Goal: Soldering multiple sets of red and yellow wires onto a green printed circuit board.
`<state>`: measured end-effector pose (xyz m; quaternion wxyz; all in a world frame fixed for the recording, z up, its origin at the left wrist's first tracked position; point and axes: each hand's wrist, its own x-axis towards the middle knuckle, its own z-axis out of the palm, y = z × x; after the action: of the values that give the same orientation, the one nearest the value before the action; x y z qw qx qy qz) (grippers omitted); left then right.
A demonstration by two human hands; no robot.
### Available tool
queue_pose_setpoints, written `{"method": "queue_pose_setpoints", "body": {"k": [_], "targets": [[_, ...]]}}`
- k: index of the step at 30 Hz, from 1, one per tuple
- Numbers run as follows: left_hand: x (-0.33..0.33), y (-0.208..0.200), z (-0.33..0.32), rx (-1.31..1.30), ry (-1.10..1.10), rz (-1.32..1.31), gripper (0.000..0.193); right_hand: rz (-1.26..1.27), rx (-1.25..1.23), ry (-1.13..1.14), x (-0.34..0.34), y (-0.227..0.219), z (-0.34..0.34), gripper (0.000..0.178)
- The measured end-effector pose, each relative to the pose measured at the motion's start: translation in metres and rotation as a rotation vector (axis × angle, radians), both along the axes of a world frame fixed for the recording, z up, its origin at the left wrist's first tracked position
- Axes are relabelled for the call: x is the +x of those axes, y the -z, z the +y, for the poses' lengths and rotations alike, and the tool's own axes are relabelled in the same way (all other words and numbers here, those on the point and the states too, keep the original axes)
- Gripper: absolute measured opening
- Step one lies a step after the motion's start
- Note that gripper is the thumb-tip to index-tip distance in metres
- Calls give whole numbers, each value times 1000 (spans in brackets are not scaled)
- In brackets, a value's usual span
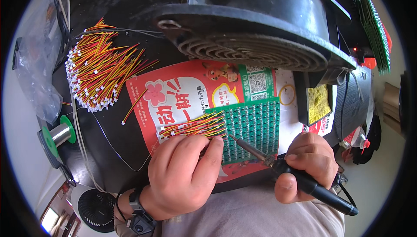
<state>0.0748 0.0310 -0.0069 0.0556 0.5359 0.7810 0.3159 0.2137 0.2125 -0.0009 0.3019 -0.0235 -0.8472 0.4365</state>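
Note:
A green circuit board, covered with rows of small parts, lies on a red printed sheet. Red, yellow and black wire leads with white connectors stick out to the left from its left side. My left hand is closed at the lowest of these leads, fingertips pinched by the board's left edge; the fingers hide most of what they grip. A thin strand of solder wire loops up to this hand. My right hand grips a black soldering iron, its tip pointing at the board just right of my left fingertips.
A large black fan stands behind the board. To its right sits a yellow sponge in a black holder. A big pile of wire leads lies at left, above a solder spool. Stacked green boards stand far right.

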Motion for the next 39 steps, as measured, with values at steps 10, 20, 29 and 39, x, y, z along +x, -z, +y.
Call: {"method": "queue_pose_setpoints", "body": {"k": [10,20,29,39], "targets": [[5,0,-4,44,3,42,25,-11,29,-27,0,-1,-1,33],[6,2,-4,39,-6,21,27,-27,35,-51,-2,-1,0,34],[7,5,-3,39,2,37,27,-19,51,-41,0,3,-2,35],[6,5,-1,38,-6,26,27,27,13,-47,0,0,2,32]]}}
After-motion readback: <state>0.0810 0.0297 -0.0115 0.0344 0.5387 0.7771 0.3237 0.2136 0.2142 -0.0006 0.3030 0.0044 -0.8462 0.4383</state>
